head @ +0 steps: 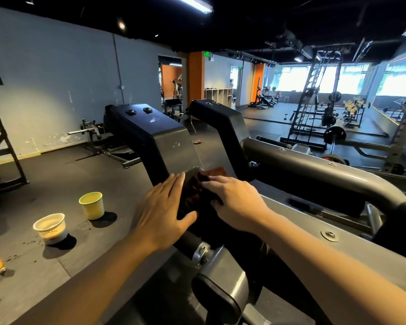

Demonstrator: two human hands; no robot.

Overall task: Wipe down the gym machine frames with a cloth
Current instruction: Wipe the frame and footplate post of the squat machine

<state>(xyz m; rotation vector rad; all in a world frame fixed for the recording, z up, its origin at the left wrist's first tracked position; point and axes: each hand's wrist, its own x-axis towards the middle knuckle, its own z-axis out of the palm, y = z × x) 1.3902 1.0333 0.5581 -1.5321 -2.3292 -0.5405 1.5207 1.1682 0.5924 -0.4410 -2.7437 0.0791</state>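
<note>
The cloth (197, 186), at frame centre on the machine frame (167, 141), lies under the flat left hand (164, 212) and pinching right hand (234, 202), set close together; loose grip could drop it toward the cups (92, 205) at lower left.

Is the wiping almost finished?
Can't tell what's done; no part looks freshly wiped. Now both hands, left and right, press the cloth on the near arm. White smudges higher on it and the far arm look untouched.
</note>
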